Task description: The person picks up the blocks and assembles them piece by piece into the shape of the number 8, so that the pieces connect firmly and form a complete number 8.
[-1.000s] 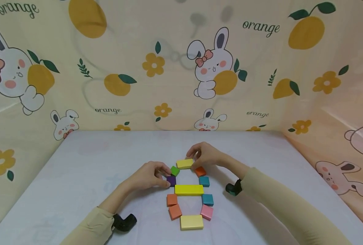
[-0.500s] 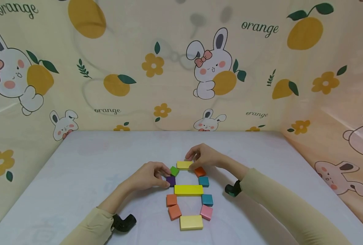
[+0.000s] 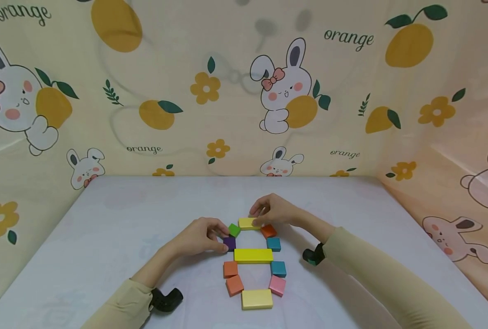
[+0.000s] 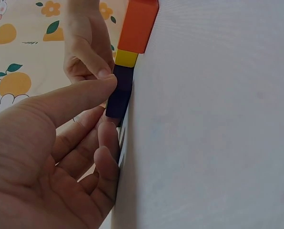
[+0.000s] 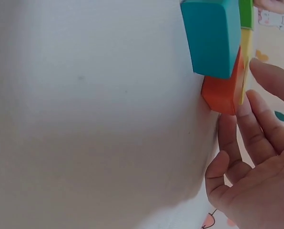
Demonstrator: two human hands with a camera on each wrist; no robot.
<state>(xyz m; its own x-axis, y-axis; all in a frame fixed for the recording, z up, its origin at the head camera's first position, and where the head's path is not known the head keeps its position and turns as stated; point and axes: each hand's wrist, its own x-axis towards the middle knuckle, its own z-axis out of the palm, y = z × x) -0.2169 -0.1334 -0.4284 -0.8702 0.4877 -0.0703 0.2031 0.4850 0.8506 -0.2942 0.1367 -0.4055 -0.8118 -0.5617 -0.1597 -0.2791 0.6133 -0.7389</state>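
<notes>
Several coloured blocks form a figure-eight outline on the white table. My left hand is at its upper left, with the thumb on the purple block and fingertips beside the green block. In the left wrist view, the thumb presses the purple block's top and the fingers curl at its far side. At the far end, my right hand holds the pale yellow block between thumb and fingers, covering its right end. The orange block sits just below that hand, with a teal block nearer.
A long bright yellow block crosses the middle. Below it lie two orange blocks, a teal block, a pink block and another pale yellow block. A printed cloth backdrop stands behind the table.
My right hand has drawn the far pale yellow block slightly toward me and straightened it, nearer the green and orange blocks. The left hand stays put.
</notes>
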